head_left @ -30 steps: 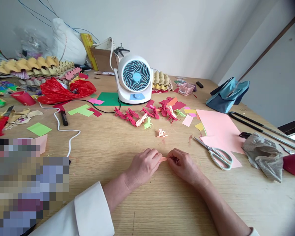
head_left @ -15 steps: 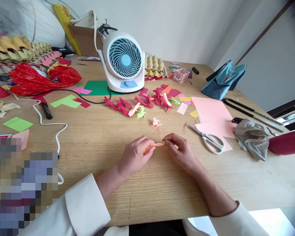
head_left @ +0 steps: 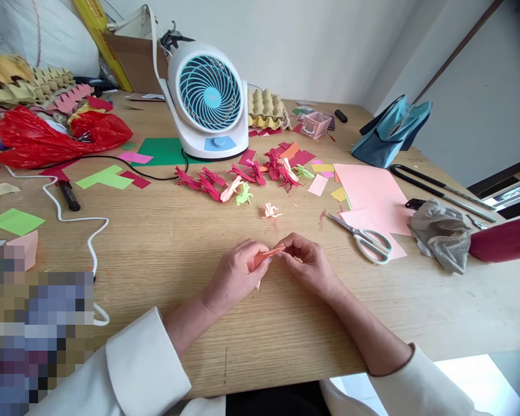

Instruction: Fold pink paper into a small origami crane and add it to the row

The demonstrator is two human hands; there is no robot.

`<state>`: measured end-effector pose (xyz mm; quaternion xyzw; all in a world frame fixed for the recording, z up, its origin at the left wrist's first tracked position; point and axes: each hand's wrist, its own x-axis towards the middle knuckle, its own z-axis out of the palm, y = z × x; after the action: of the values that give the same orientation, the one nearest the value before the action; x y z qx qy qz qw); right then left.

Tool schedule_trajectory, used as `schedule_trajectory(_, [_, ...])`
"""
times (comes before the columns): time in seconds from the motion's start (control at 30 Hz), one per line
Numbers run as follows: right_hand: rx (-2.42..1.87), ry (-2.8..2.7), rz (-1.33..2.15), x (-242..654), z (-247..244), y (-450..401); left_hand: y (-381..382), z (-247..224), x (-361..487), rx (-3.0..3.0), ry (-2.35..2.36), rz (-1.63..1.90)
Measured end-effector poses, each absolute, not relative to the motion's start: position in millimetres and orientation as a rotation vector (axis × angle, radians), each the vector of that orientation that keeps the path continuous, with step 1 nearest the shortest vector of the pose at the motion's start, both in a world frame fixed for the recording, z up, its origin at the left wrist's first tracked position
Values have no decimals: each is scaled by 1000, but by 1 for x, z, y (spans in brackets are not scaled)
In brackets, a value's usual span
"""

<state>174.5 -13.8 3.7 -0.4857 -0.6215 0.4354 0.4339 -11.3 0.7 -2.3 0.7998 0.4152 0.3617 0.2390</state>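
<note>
A small folded piece of orange paper (head_left: 266, 255) is pinched between the thumb and fingers of my left hand (head_left: 236, 269). My right hand (head_left: 307, 263) is closed too, its fingertips gripping the paper's pointed right end. A pale pink tip pokes out below my left thumb. Beyond my hands sits a small pale pink folded paper figure (head_left: 269, 211). Farther back lies a cluster of red folded paper figures (head_left: 210, 184), with a light green one (head_left: 244, 194) and pale pink ones among them.
White-handled scissors (head_left: 371, 245) lie at right by pink paper sheets (head_left: 368, 190). A white fan (head_left: 210, 98) stands at the back. A blue bag (head_left: 390, 133) and a crumpled grey cloth (head_left: 439, 234) are at right; a white cable (head_left: 84, 219) winds along the left.
My right hand has shifted slightly left and now pinches the orange paper's tip. A pale tip now shows below my left thumb. The view has shifted slightly.
</note>
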Motion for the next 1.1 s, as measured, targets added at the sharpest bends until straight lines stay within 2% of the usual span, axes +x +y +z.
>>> schedule_trajectory(0.47, [-1162, -1580, 996, 179, -4, -11, 0, -1, -13, 2259, 1118, 923])
schedule_trajectory(0.9, [-1116, -1774, 610, 177, 4, -16, 5, -2, -14, 2518, 1149, 927])
schedule_trajectory(1.1, [-990, -1868, 608, 175, 7, -19, 3, -8, -12, 2456, 1128, 914])
